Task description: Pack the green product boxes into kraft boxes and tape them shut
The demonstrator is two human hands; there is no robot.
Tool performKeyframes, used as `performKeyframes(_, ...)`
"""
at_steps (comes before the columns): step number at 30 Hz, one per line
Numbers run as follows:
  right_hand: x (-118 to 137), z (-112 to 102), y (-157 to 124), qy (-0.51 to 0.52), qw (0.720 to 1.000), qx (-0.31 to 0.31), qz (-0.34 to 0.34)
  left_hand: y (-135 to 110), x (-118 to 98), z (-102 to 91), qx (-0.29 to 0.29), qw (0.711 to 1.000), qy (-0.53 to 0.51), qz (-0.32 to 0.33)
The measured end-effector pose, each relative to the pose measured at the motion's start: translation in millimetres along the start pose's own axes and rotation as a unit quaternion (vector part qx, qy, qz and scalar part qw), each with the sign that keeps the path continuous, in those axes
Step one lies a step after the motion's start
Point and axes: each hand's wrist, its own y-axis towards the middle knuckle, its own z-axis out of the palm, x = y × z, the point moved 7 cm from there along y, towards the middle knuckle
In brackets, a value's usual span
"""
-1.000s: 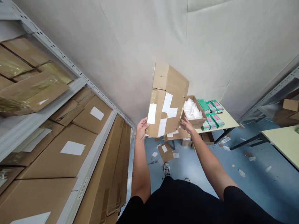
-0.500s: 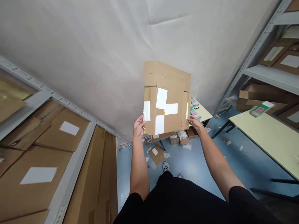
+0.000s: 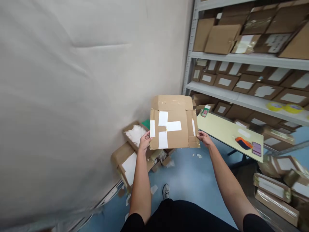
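A flattened cardboard box (image 3: pixel 177 138) hangs in front of me, its flaps folded out and several white labels stuck on it. My left hand (image 3: pixel 145 140) pinches its lower left edge, thumb against the board. On the opposite side my right hand (image 3: pixel 204 138) grips the lower right edge. The fingers behind the board are partly hidden. Both arms are stretched forward, and the cardboard is held up above the floor, touching neither the table nor the wall.
A pale table (image 3: pixel 224 129) on the right carries a phone (image 3: pixel 256 148) and an orange-and-dark item (image 3: pixel 243 143). Shelves (image 3: pixel 243 93) of boxes rise behind it. Past my left arm stands an open box (image 3: pixel 135 133) with white material. Paper scraps lie on the blue floor (image 3: pixel 185 174).
My view has swung right, bringing the loaded shelves and the table's phone into sight. Both hands keep hold of the cardboard, which now tilts flatter and sits lower in view.
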Motion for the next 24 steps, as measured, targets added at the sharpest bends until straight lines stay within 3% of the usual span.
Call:
performKeyframes(4, 15.6, -53.5, -19.2, -0.015, 0.996, -0.084, -0.016, 51.8, 21.1, 63.5, 0.1, 0.994, -0.021, -0.031)
performKeyframes(8, 16.3, -92.3, -51.9, -0.016, 0.986, -0.166, -0.015, 83.8, 39.8, 124.8, 0.171, 0.984, -0.028, -0.039)
performKeyframes(13, 10.4, -135.4, -99.9, 0.011, 0.971, -0.24, -0.014, 93.6, 65.0, 204.2, 0.25, 0.966, -0.012, -0.058)
performKeyframes(17, 3.5, -169.5, -126.4, 0.042, 0.962, -0.268, -0.017, 95.7, 77.8, 263.5, 0.28, 0.958, 0.003, -0.066)
performKeyframes(21, -7.5, -210.5, -137.4, 0.058, 0.952, -0.299, -0.015, 100.5, 84.4, 322.9, 0.309, 0.948, 0.02, -0.067)
performKeyframes(24, -15.2, -246.1, -130.8, 0.082, 0.949, -0.304, -0.015, 106.8, 87.8, 364.8, 0.318, 0.945, 0.032, -0.062)
